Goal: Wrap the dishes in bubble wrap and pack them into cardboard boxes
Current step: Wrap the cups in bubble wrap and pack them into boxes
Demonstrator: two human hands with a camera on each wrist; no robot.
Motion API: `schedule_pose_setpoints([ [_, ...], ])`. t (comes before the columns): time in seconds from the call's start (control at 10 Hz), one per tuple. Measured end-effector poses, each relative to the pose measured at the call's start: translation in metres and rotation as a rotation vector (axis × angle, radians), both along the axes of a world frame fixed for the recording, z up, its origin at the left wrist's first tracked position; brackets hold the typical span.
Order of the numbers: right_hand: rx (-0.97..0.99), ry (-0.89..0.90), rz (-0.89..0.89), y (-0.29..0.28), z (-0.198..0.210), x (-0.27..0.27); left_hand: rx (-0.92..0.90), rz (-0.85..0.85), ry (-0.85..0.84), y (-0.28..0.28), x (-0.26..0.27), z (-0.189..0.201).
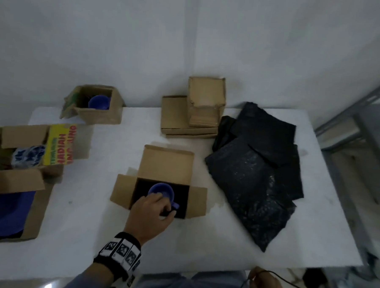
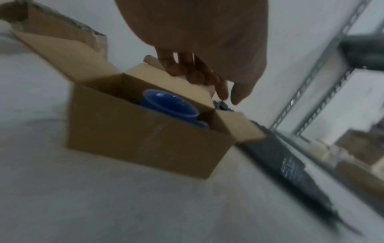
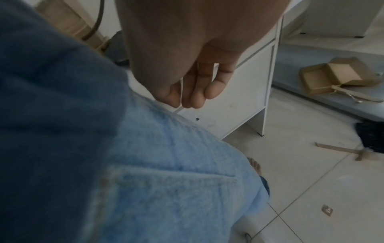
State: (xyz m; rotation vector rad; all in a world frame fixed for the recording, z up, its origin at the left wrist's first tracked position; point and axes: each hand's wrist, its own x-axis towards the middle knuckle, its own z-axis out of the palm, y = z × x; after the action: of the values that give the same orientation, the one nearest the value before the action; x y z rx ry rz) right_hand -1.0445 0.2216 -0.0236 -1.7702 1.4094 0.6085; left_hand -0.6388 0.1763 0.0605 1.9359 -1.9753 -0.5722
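Cardboard, brown and plain, made up the small open box [image 1: 166, 164] near the middle of the white desk [image 1: 223, 244]. Its flaps were splayed outward, which left the mouth free for loading. A glossy blue ceramic mug [image 1: 160, 190] stood upright inside it on a black lining [image 1: 183, 195], handle toward four o'clock. The lining was probably there to cushion the mug for packing.

Over the box's near wall hung the left hand [image 1: 150, 214], entering from six o'clock with the wrist bent down and the palm above the mug's near rim. Its fingers [image 2: 222, 88] drooped close together on the handle side. Whether they pinched the lining, the handle or nothing could not be told.

At five o'clock, below the desk edge, the right hand [image 1: 263, 286] hung idle beside blue jeans [image 3: 166, 164], its fingers loosely curled round nothing.

Supplies lay within reach: black plastic sheets [image 1: 255, 180] at three o'clock of the box, flattened cardboard boxes [image 1: 186, 115] at one o'clock, and a second open box [image 1: 96, 114] holding another blue mug at eleven o'clock.
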Motion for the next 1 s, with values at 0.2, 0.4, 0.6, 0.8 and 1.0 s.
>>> schedule_pose_setpoints([
  [0.2,-0.216,0.363,-1.087,-0.038,-0.072,-0.092,0.239,0.053,0.458,-0.071,-0.091,0.010],
  [0.4,-0.461,-0.095,-0.510,-0.066,0.048,-0.121,0.307,0.016,0.436,-0.168,-0.173,-0.003],
  [0.6,-0.236,-0.220,-0.351,-0.174,0.047,-0.165,0.148,-0.065,0.193,-0.259,-0.225,-0.026],
  [0.8,-0.179,-0.292,-0.230,-0.256,0.036,-0.167,0.254,-0.271,-0.297,-0.315,-0.265,-0.045],
  [1.0,-0.284,-0.404,-0.318,-0.324,0.041,-0.137,0.114,-0.120,-0.243,-0.326,-0.286,-0.061],
])
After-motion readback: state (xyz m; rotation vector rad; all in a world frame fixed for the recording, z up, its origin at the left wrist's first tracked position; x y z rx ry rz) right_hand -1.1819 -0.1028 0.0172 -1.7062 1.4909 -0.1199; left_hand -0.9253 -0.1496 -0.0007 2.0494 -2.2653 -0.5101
